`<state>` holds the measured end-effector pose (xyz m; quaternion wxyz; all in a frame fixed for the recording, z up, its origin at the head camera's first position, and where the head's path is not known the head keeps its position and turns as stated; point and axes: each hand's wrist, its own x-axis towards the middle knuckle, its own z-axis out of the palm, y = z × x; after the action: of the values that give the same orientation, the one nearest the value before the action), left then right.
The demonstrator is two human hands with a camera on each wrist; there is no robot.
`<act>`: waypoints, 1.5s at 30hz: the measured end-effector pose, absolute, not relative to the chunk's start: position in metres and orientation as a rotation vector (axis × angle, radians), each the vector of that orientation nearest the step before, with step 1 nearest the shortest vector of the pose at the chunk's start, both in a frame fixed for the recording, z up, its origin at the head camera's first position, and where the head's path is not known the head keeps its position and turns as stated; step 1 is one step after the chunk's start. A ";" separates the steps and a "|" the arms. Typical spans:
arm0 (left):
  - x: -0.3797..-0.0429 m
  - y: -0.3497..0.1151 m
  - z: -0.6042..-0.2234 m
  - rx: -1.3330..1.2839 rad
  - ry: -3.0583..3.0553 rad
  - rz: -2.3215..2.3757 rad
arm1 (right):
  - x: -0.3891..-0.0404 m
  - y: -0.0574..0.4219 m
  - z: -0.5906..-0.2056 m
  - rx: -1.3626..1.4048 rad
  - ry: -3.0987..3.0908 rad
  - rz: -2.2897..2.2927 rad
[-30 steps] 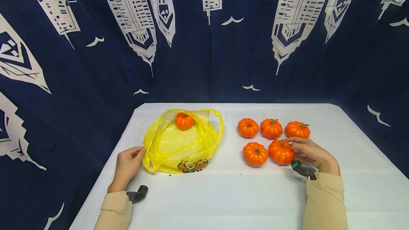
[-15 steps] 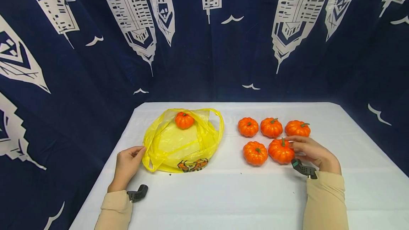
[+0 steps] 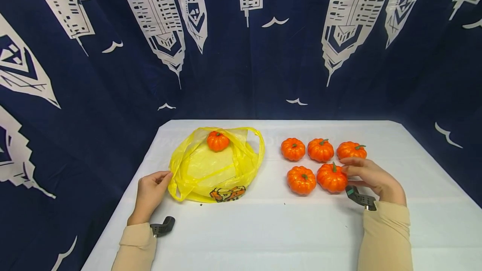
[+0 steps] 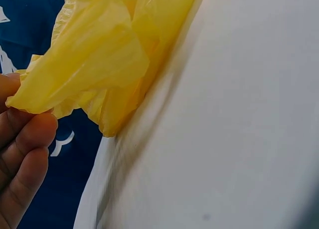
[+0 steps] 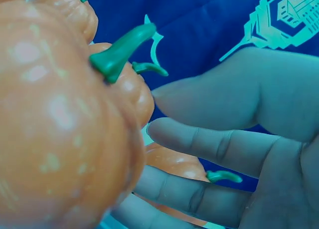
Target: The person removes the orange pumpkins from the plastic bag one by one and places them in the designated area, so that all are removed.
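Note:
My left hand [image 3: 152, 193] pinches the left edge of a yellow plastic bag [image 3: 241, 179] between thumb and fingers. The bag lies with its mouth spread wide, a small orange pumpkin [image 3: 217, 141] inside near the back. In the left wrist view, thin yellow film [image 4: 99, 54] folds out from the fingertips. On the right, my right hand [image 3: 376, 179] is at the right side of a glossy pumpkin [image 3: 331, 179] with a green stem. Its fingers [image 5: 194, 139] are extended and spread in the right wrist view, some fingertips hidden behind that pumpkin.
Left of that pumpkin sits another pumpkin [image 3: 301, 180]. Behind them stand a left pumpkin [image 3: 293, 149], a middle pumpkin [image 3: 320, 150] and a right pumpkin [image 3: 350, 149]. All rest on a white-covered table [image 3: 263, 237], before a dark blue curtain [image 3: 248, 74] with white buildings.
My right hand has eased slightly right, away from the front-right pumpkin, and its fingers have opened a little. The left hand and the bag stay where they were.

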<state>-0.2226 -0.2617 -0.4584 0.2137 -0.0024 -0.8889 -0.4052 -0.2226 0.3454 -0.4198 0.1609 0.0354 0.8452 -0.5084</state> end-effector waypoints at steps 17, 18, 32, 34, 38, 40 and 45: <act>-0.223 -0.261 -0.458 -0.013 -2.457 -1.135 | -0.211 0.332 -0.381 0.016 2.656 -1.204; -0.223 -0.261 -0.458 -0.013 -2.457 -1.137 | -0.210 0.330 -0.378 0.001 2.671 -1.200; -0.225 -0.263 -0.462 -0.034 -2.443 -1.152 | -0.208 0.298 -0.357 -0.128 2.728 -1.206; -0.225 -0.264 -0.463 -0.035 -2.442 -1.153 | -0.210 0.293 -0.357 -0.156 2.734 -1.213; -0.225 -0.263 -0.462 -0.035 -2.443 -1.143 | -0.212 0.286 -0.357 -0.192 2.748 -1.224; -0.225 -0.263 -0.462 -0.033 -2.446 -1.137 | -0.213 0.282 -0.357 -0.207 2.749 -1.235; -0.224 -0.264 -0.462 -0.028 -2.453 -1.131 | -0.216 0.274 -0.356 -0.234 2.740 -1.271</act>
<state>-0.2243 -0.2638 -0.4618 0.2182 -0.0101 -0.8862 -0.4085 -0.2156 0.2741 -0.3563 0.0561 -0.0770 0.9030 -0.4190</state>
